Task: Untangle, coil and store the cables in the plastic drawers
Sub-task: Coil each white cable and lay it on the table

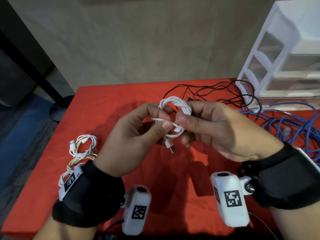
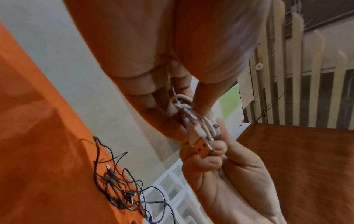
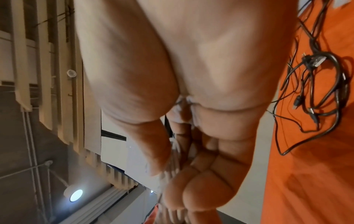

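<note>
Above cloth (image 1: 155, 170) centre: your left hand (image 1: 131, 137) and right hand (image 1: 220, 129) pinch white coil (image 1: 174, 116), wrapping tail. Next: tuck plug (image 1: 170, 148), carry to drawers (image 1: 284, 66), 2 o'clock.

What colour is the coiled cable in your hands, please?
White coiled cable, clearest in the head view.

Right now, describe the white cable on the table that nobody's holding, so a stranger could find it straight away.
Start at the red table and go to its left side, beside the left hand. There lies the loose white cable bundle, a USB plug poking out at its upper left. Unlike the white coil gripped in both hands, it rests on the cloth; the black and blue cables lie far right.
</note>
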